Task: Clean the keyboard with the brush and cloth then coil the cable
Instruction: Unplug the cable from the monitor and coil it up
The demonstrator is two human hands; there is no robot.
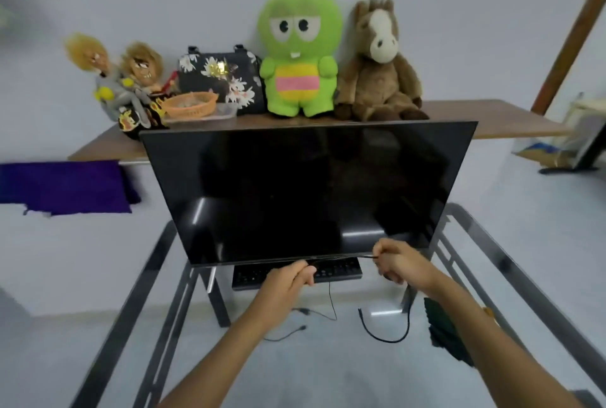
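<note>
While both arms reach forward over the glass table, the left hand and right hand each pinch a stretch of thin black cable, pulled taut between them along the monitor's lower edge. Below it lies the black keyboard, partly hidden by the left hand. A dark cloth lies by the right forearm. More cable droops beneath the left hand.

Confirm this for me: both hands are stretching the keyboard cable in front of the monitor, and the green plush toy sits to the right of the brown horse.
One thing is wrong. The head view shows the green plush toy to the left of the brown horse, not right. The left hand and right hand do hold the cable taut before the monitor.
</note>
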